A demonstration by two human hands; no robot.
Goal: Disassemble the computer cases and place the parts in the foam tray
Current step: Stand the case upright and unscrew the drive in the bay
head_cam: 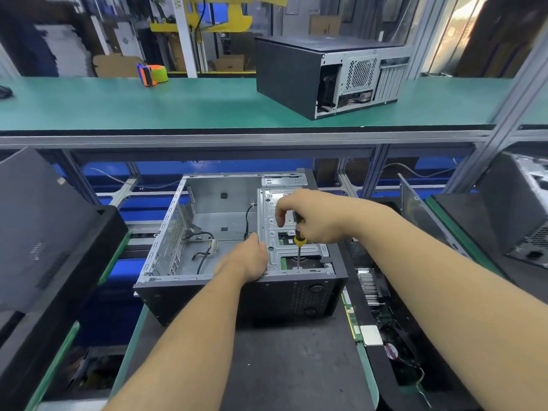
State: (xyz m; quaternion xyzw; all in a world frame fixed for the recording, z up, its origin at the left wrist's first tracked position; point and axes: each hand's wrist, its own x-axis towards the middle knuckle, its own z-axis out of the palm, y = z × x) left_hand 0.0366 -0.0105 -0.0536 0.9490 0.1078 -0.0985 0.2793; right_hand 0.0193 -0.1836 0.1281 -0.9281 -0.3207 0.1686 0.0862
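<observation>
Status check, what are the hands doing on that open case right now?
Right hand grips screwdriver, tip at drive bracket screw. Left hand steadies bracket edge. Nothing blocking.

An open grey steel computer case with a black front panel point(237, 262) lies on its side near the middle of the dark workbench mat point(296, 366), its cavity facing up, loose black cables inside. A silver perforated drive bracket point(275, 241) spans its right half. A second, closed black computer case point(311, 75) sits toward the right end of the green upper shelf point(148, 105).
</observation>
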